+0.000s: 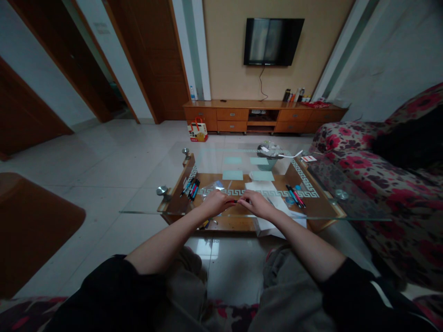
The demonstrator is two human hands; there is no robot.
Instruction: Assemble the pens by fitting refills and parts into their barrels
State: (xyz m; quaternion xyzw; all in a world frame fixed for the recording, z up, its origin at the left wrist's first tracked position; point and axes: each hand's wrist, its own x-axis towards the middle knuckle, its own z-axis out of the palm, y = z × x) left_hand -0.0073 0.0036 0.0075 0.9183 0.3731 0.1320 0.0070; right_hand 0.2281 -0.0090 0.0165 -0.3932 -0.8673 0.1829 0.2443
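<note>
I've L hand (215, 202) & R hand (256, 203) both pinching a dark pen (236, 201) btwn them, over glass bench (213, 159); pen pile (192, 189) L of L hand, pen bunch (296, 196) R of R hand.

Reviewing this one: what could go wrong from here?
The left hand and right hand seem to share one slim pen; if either grip loosens, it might drop onto the glass table and roll. A sideways move could also knock the loose pens on the left or the loose pens on the right.
</note>
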